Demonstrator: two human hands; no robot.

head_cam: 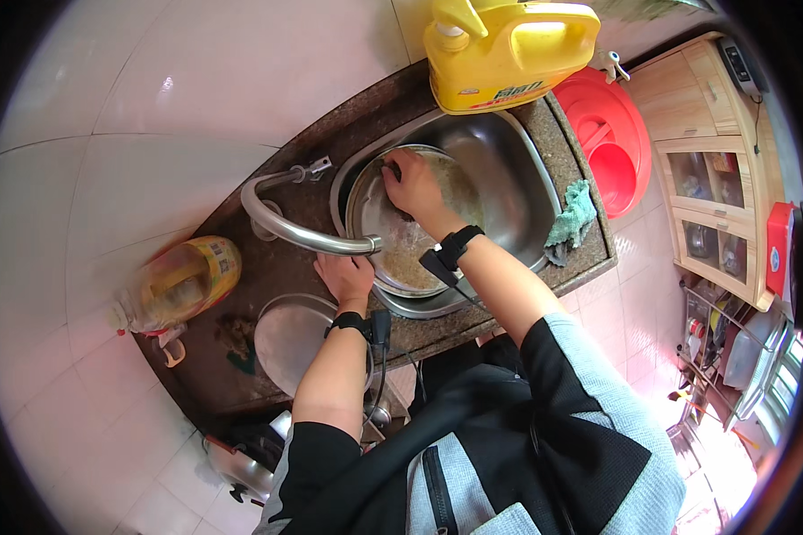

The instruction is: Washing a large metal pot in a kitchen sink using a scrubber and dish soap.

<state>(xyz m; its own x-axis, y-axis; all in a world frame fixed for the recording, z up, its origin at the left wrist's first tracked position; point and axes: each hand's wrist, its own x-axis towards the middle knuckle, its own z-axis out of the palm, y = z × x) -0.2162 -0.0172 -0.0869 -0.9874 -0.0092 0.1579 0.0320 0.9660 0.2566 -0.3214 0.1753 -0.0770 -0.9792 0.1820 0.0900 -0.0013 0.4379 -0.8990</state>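
A round, shallow metal pan with brown stains rests tilted in the stainless steel sink. My right hand is inside the pan near its far rim, fingers curled around a small dark scouring pad that is mostly hidden. Beside the pan's left rim is my left hand, under the end of the curved faucet spout. The spout covers some of its fingertips, so its grip on the rim cannot be made out. No water stream is visible.
A yellow jug stands at the sink's back. A green rag lies on the right counter edge. Another round metal pan, an oil bottle and a brown scrubber are left. Red plastic basins stand beyond the counter.
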